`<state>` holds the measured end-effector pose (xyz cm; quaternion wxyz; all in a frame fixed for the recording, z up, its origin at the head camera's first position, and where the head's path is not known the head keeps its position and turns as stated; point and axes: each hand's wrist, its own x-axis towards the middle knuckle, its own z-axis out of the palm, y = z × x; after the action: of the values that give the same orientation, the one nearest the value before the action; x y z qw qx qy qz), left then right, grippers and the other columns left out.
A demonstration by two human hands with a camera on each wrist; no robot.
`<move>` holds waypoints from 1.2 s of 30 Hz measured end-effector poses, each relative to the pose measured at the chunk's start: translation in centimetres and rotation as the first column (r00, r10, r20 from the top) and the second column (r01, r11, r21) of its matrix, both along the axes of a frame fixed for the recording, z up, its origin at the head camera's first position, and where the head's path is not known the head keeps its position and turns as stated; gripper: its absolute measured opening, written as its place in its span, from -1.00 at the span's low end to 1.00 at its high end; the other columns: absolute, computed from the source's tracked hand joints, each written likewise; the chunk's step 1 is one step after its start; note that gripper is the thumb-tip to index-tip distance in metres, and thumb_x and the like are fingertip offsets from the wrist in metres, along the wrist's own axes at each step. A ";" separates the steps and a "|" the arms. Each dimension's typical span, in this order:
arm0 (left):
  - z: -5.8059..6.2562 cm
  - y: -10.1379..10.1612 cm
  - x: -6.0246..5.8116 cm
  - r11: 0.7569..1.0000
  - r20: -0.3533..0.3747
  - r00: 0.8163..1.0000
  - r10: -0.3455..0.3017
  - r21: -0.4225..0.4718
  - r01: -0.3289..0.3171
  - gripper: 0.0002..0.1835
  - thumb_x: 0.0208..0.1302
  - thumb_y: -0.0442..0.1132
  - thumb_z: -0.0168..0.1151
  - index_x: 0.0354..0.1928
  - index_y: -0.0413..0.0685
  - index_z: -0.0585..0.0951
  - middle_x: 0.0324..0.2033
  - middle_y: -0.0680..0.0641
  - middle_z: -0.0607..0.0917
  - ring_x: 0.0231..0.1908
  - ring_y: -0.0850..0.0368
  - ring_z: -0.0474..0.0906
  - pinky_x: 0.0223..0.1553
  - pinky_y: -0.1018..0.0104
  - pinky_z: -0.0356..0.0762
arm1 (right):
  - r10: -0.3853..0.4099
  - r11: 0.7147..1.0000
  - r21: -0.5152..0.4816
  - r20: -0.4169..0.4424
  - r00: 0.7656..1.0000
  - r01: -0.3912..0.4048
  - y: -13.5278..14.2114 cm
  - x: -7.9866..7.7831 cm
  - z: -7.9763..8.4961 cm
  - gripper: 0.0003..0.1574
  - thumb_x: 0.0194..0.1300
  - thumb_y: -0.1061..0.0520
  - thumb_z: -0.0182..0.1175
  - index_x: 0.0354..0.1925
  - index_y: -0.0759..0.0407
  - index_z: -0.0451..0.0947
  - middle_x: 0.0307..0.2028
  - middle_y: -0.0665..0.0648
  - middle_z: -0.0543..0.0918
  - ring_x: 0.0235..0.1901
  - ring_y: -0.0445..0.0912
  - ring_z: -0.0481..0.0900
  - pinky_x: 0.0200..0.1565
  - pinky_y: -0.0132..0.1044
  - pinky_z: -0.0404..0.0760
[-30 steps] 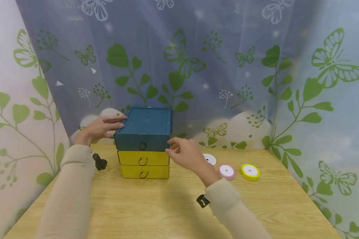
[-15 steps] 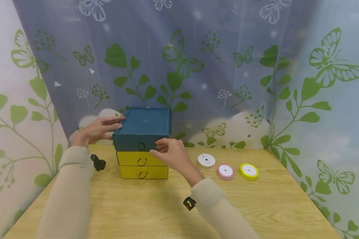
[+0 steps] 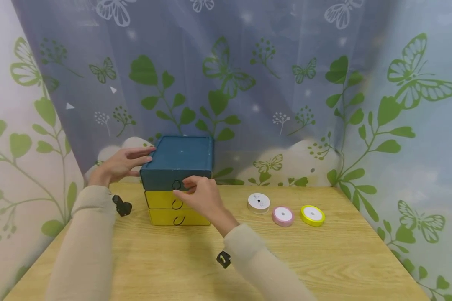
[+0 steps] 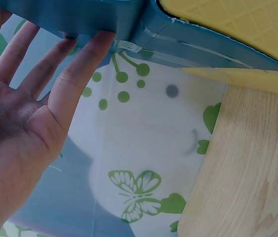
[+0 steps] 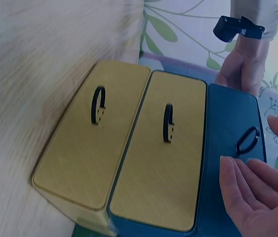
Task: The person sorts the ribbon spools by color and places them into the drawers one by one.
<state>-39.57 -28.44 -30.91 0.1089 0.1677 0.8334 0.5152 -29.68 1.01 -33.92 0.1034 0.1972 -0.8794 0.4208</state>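
Note:
A stacked drawer box stands on the table, with a blue top drawer (image 3: 158, 180) above two yellow drawers (image 3: 160, 200). Each front carries a black loop handle (image 5: 248, 140). My left hand (image 3: 120, 163) rests its straight fingertips against the box's left side; the left wrist view shows those fingers (image 4: 82, 74) extended, palm facing the camera. My right hand (image 3: 205, 198) is in front of the blue drawer, fingers loosely bent. In the right wrist view its fingertips (image 5: 225, 165) come close beside the blue drawer's handle, with nothing held between thumb and fingers.
To the right of the box lie a white ribbon spool (image 3: 258, 203), a pink ribbon spool (image 3: 283, 216) and a yellow ribbon spool (image 3: 312, 215) on the wooden table (image 3: 324, 259). Behind hangs a patterned curtain (image 3: 267, 83).
My right hand has moved left from the box's right edge across the front to the blue drawer's handle. The left hand has stayed at the box's side.

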 end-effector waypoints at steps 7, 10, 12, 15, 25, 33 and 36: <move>0.0 0.0 0.2 1.000 -0.009 1.000 0.010 -0.004 -0.010 -0.22 0.52 0.08 0.18 0.64 0.08 0.15 0.67 -0.11 -0.05 0.64 -0.26 -0.07 0.47 -0.38 0.24 | -0.048 0.999 0.000 -0.003 0.999 0.048 -1.2 -0.3 0.1 -0.44 0.29 -0.22 0.43 0.06 0.12 0.75 -0.04 0.09 0.83 -0.22 -0.16 0.79 -0.22 -0.41 0.74; 0.1 0.0 0.2 1.000 -0.010 1.000 0.016 -0.004 -0.016 -0.22 0.53 0.07 0.18 0.64 0.09 0.15 0.67 -0.11 -0.05 0.63 -0.27 -0.07 0.47 -0.39 0.23 | -0.064 0.998 0.007 -0.013 0.998 0.064 -1.6 -0.5 -0.1 -0.44 0.29 -0.22 0.43 0.04 0.14 0.76 -0.07 0.10 0.84 -0.21 -0.15 0.79 -0.21 -0.41 0.75; 0.1 0.0 0.2 1.000 -0.011 1.000 0.019 -0.003 -0.019 -0.22 0.53 0.07 0.18 0.64 0.09 0.15 0.67 -0.11 -0.04 0.63 -0.27 -0.07 0.46 -0.39 0.24 | -0.077 0.997 0.005 -0.021 0.997 0.077 -1.8 -0.5 -0.2 -0.46 0.29 -0.20 0.43 0.03 0.16 0.76 -0.10 0.11 0.84 -0.21 -0.14 0.79 -0.21 -0.41 0.75; 0.1 0.1 0.2 1.000 -0.010 1.000 0.018 0.001 -0.018 -0.22 0.52 0.07 0.18 0.64 0.09 0.15 0.67 -0.10 -0.04 0.64 -0.26 -0.07 0.47 -0.39 0.23 | -0.093 0.996 -0.009 -0.032 0.995 0.093 -2.0 -0.6 -0.5 -0.48 0.29 -0.18 0.43 0.00 0.18 0.78 -0.14 0.11 0.85 -0.23 -0.14 0.80 -0.21 -0.40 0.75; 0.3 0.1 0.2 1.000 -0.003 1.000 0.025 0.002 -0.025 -0.22 0.51 0.08 0.20 0.64 0.09 0.16 0.67 -0.10 -0.03 0.63 -0.26 -0.05 0.47 -0.42 0.19 | -0.085 0.995 -0.050 -0.041 0.996 0.083 -2.1 -0.9 -0.9 -0.57 0.32 -0.06 0.42 -0.01 0.22 0.78 -0.20 0.12 0.86 -0.27 -0.14 0.81 -0.20 -0.39 0.76; 0.2 0.2 0.2 1.000 -0.003 1.000 0.024 0.001 -0.024 -0.22 0.52 0.06 0.19 0.64 0.07 0.16 0.67 -0.13 -0.02 0.62 -0.28 -0.04 0.47 -0.42 0.20 | -0.043 0.995 -0.087 -0.012 0.999 0.042 -1.8 -0.9 -1.2 -0.62 0.34 0.05 0.37 0.02 0.25 0.76 -0.19 0.15 0.86 -0.31 -0.15 0.81 -0.21 -0.41 0.76; 0.1 0.2 0.2 1.000 0.002 1.000 0.023 0.008 -0.023 -0.23 0.53 0.05 0.19 0.64 0.07 0.16 0.67 -0.13 -0.02 0.62 -0.28 -0.04 0.47 -0.41 0.21 | -0.032 0.995 -0.093 -0.017 0.999 0.030 -1.6 -0.7 -1.3 -0.64 0.32 0.08 0.37 0.00 0.26 0.77 -0.21 0.14 0.86 -0.34 -0.17 0.80 -0.23 -0.43 0.75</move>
<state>-39.42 -28.25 -30.82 0.1029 0.1580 0.8332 0.5199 -30.38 -0.60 -35.19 0.1272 0.1825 -0.8610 0.4575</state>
